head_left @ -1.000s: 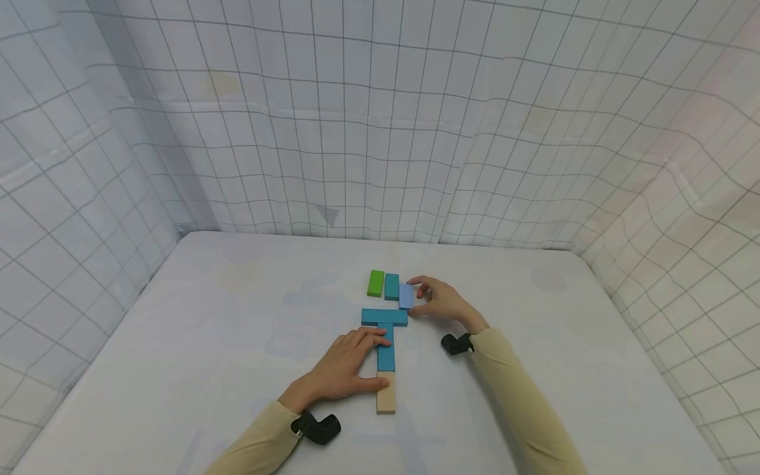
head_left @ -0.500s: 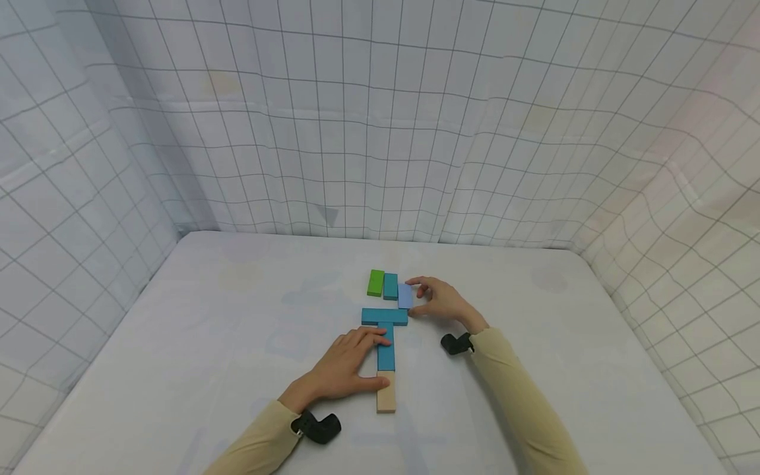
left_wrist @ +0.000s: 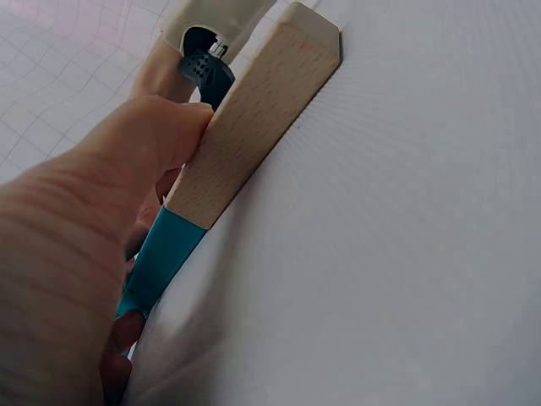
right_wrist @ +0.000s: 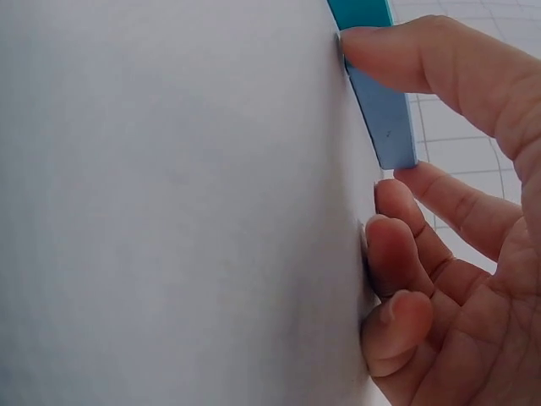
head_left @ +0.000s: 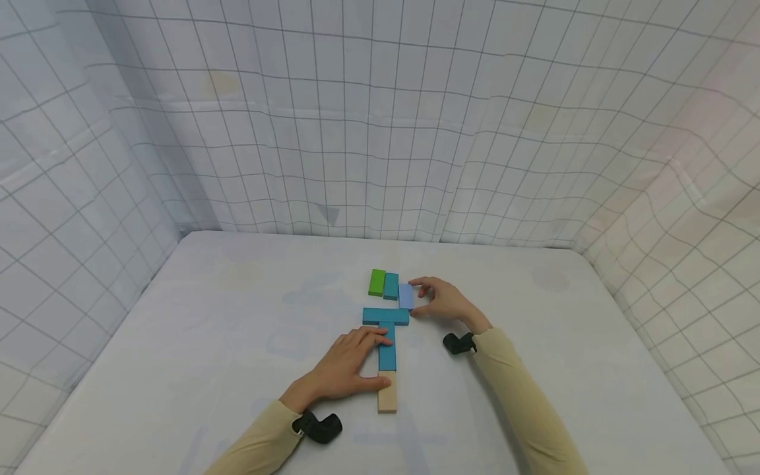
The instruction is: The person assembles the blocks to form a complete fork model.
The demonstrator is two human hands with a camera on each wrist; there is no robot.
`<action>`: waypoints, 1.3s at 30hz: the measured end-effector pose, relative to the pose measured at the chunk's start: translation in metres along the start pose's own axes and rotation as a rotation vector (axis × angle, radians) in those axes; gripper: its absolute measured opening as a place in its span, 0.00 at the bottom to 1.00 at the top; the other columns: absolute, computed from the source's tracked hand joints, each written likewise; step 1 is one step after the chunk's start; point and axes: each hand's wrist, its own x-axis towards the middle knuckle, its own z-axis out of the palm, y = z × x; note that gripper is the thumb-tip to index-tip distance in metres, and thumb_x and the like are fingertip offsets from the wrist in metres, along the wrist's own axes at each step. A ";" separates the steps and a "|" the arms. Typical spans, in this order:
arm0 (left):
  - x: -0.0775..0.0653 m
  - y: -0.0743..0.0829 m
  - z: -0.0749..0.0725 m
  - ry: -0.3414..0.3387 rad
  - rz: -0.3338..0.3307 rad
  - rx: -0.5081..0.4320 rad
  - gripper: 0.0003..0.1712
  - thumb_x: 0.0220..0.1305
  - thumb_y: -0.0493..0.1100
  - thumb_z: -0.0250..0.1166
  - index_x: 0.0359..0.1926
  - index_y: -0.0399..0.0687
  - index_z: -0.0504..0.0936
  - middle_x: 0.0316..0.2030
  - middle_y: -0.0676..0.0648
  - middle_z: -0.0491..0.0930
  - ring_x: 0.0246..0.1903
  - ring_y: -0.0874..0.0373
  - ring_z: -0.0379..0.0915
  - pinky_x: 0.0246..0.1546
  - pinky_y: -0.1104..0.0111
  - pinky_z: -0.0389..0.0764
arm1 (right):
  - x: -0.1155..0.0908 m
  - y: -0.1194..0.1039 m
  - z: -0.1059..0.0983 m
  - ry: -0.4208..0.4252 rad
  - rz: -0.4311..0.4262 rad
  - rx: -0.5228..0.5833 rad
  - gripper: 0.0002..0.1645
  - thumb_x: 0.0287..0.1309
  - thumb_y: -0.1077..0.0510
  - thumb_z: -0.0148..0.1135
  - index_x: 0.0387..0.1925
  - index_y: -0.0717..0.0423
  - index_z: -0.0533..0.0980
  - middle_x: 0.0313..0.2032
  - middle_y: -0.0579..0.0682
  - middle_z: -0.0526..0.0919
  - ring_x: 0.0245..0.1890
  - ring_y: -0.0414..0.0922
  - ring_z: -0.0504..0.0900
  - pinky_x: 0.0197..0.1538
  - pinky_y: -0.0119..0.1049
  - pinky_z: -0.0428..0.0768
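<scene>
My right hand [head_left: 445,302] pinches a light-blue block [head_left: 406,297] between thumb and index finger, at its near and far ends; in the right wrist view the other fingers curl near the white surface. Left of this block lie a short teal block [head_left: 390,286] and a green block [head_left: 377,282], side by side. Just nearer, a longer blue block [head_left: 386,318] lies crosswise, with another blue block [head_left: 387,357] meeting it like a T. A plain wooden block [head_left: 387,400] continues that stem. My left hand [head_left: 340,367] rests over the stem, thumb on the wooden block, fingertips on the blue one.
The blocks lie on a white-covered table [head_left: 208,343]. A white grid-patterned curtain [head_left: 380,132] hangs behind and at both sides. A black wrist device [head_left: 320,427] is on my left wrist, another black device [head_left: 458,343] on my right.
The light-blue block and the short teal block have slid slightly left, narrowing the gap to the green block. My right hand still holds the light-blue block; my left hand stays in place.
</scene>
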 end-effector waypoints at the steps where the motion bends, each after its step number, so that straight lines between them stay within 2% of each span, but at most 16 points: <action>1: 0.000 0.000 0.000 0.004 0.005 0.000 0.36 0.57 0.70 0.59 0.61 0.60 0.68 0.66 0.56 0.58 0.63 0.55 0.56 0.56 0.54 0.61 | 0.000 0.000 0.000 0.001 0.001 0.004 0.40 0.43 0.54 0.76 0.60 0.53 0.72 0.39 0.48 0.74 0.31 0.44 0.67 0.34 0.37 0.67; 10: 0.000 0.002 -0.001 0.011 0.008 0.003 0.36 0.57 0.69 0.60 0.61 0.59 0.68 0.66 0.55 0.59 0.63 0.54 0.56 0.55 0.54 0.62 | 0.001 -0.001 0.000 0.000 -0.002 0.002 0.38 0.43 0.54 0.76 0.59 0.53 0.73 0.38 0.48 0.74 0.31 0.44 0.68 0.34 0.36 0.66; 19: -0.001 0.001 0.000 0.039 0.038 -0.001 0.35 0.58 0.68 0.60 0.61 0.57 0.69 0.65 0.52 0.60 0.62 0.51 0.58 0.54 0.51 0.62 | 0.001 -0.002 0.001 0.000 0.000 -0.014 0.39 0.43 0.53 0.77 0.59 0.53 0.74 0.39 0.47 0.74 0.31 0.43 0.67 0.34 0.36 0.66; 27: -0.001 0.002 -0.002 0.016 0.020 -0.011 0.35 0.58 0.67 0.62 0.61 0.58 0.69 0.66 0.54 0.59 0.63 0.52 0.57 0.56 0.52 0.61 | 0.000 -0.002 0.000 -0.006 -0.003 -0.009 0.40 0.42 0.53 0.77 0.60 0.55 0.73 0.39 0.48 0.74 0.30 0.43 0.67 0.34 0.36 0.66; 30: 0.000 0.002 -0.002 0.005 0.007 -0.015 0.35 0.58 0.67 0.62 0.61 0.59 0.69 0.66 0.55 0.59 0.64 0.54 0.55 0.57 0.53 0.60 | 0.000 0.000 -0.003 -0.042 -0.015 -0.007 0.42 0.43 0.53 0.76 0.61 0.55 0.71 0.40 0.48 0.73 0.30 0.43 0.67 0.34 0.36 0.66; 36: 0.000 0.001 -0.001 -0.004 -0.002 -0.013 0.35 0.57 0.68 0.61 0.61 0.60 0.68 0.66 0.56 0.58 0.64 0.55 0.55 0.57 0.54 0.60 | 0.003 0.000 -0.018 -0.181 0.005 0.020 0.43 0.50 0.52 0.72 0.67 0.52 0.65 0.43 0.48 0.74 0.34 0.44 0.72 0.38 0.38 0.69; 39: -0.001 0.001 -0.002 -0.005 -0.006 -0.010 0.35 0.57 0.69 0.61 0.61 0.61 0.68 0.66 0.56 0.58 0.64 0.55 0.55 0.57 0.54 0.60 | 0.007 -0.002 -0.022 -0.170 0.021 0.034 0.39 0.55 0.53 0.69 0.66 0.53 0.66 0.43 0.48 0.76 0.37 0.45 0.75 0.41 0.39 0.71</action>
